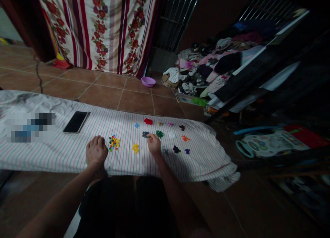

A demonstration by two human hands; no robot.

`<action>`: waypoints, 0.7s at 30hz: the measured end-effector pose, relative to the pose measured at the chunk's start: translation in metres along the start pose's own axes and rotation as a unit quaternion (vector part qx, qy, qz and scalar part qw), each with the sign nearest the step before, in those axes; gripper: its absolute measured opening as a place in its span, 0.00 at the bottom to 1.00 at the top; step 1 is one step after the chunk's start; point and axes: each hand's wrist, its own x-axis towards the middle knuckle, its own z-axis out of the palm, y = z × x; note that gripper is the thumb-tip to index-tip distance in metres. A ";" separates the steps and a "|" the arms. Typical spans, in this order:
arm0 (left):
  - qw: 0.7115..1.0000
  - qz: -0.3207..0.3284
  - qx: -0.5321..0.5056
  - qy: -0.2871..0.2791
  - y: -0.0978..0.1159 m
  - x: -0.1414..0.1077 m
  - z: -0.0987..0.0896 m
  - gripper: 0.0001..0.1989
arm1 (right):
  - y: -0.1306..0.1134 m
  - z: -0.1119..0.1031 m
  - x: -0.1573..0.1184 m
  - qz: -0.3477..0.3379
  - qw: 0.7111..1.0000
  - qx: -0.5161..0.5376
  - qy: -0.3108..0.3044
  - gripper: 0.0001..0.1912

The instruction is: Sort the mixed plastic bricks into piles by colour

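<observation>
Small coloured pieces lie in separate piles on a striped cloth (103, 162). My right hand (154, 145) has its fingers pinched beside a dark grey pile (145, 134); whatever is between the fingertips is too small to make out. Just beyond it is a dark green pile (159, 133). My left hand (96, 150) rests on the cloth, left of a mixed-colour pile (114, 143), its fingers lying flat. A yellow pile (135, 148) sits between my hands. Red (148, 121), white (172, 135), orange (185, 138) and black (176, 149) piles are around my right hand.
A phone (76, 122) lies on the cloth at the left, near a blurred-out patch. Beyond the cloth, a purple basin (148, 81) stands on the tiled floor before a floral curtain (110, 32). Heaped clothes (206, 66) are at the back right.
</observation>
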 end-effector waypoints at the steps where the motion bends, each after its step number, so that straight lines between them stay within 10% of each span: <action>1: 1.000 0.000 0.001 0.000 0.000 0.000 0.000 0.16 | 0.005 -0.003 0.001 0.005 1.000 0.002 0.006 0.14; 21: 1.000 0.000 0.009 0.014 0.000 -0.001 0.002 0.16 | 0.066 -0.036 0.028 0.066 0.990 -0.098 0.073 0.21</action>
